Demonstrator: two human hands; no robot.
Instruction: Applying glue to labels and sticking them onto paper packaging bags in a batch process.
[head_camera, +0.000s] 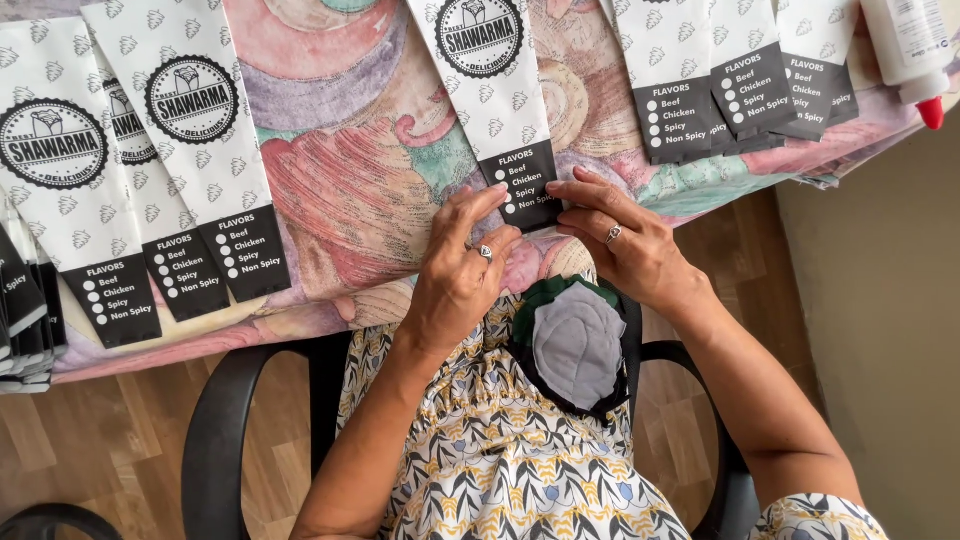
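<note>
Covering table (350, 170), patterned pastel cloth (330, 190)

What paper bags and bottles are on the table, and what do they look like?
Middle bag: long, white, black end, under left hand and right hand.
Left bags: overlapping, white, round black badges.
Right bags: fanned, dark ends.
Bottle: top right, white, red tip.

White leaf-printed paper sleeves (497, 100) with black ends lie on a pastel swirl-patterned cloth (350, 160).
</note>
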